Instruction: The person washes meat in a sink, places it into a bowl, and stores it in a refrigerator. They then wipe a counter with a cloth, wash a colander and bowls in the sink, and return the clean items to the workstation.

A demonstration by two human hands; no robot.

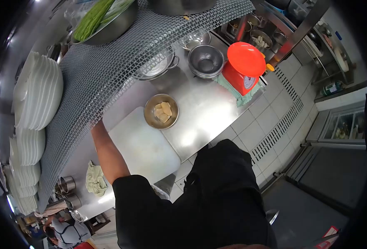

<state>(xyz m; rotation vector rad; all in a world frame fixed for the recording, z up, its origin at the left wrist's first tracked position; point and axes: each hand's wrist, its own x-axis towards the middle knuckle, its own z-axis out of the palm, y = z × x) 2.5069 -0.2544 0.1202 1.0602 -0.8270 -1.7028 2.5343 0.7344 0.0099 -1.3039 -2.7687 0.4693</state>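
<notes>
My left hand [96, 123] reaches in under the mesh shelf, and the mesh hides its fingers. What it touches or holds cannot be made out. My left forearm passes over the edge of a white cutting board [144, 145] on the steel counter. Beside the board's far corner is a small metal bowl [149, 119] with several pale yellow slices [164, 111] in it. A crumpled pale cloth [95, 179] lies on the counter left of my arm. My right hand is out of view.
Overhead, the mesh shelf [83, 79] carries stacked white plates [42, 91] and a bowl of green vegetables [93, 20]. A red scale [245, 62] on a green cloth and stacked metal bowls [206, 61] stand at the counter's far end. Another person [70, 232] is at lower left.
</notes>
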